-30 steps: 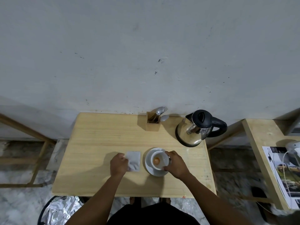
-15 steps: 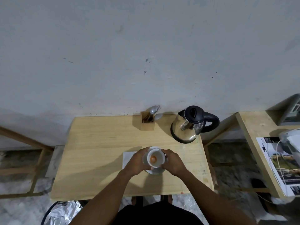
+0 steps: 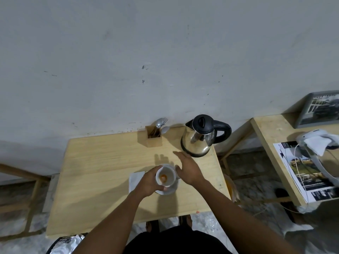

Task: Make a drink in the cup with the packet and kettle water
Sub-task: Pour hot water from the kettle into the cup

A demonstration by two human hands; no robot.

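A white cup (image 3: 167, 173) with orange powder at its bottom is lifted a little above its white saucer (image 3: 171, 190), and my left hand (image 3: 149, 182) grips its side. My right hand (image 3: 187, 168) is off the cup, fingers spread, stretched out toward the steel kettle (image 3: 199, 142) with the black lid and handle at the table's back right. The white packet (image 3: 134, 179) lies flat on the table just left of my left hand, partly hidden by it.
A wooden holder (image 3: 153, 139) with spoons and a fork stands at the back of the wooden table (image 3: 102, 162), by the wall. A second table (image 3: 269, 136) at the right carries printed sheets, a white device and a framed picture.
My left hand left the packet and took the cup. My right hand let go of the cup and moved out toward the kettle. The cup rose off the saucer.
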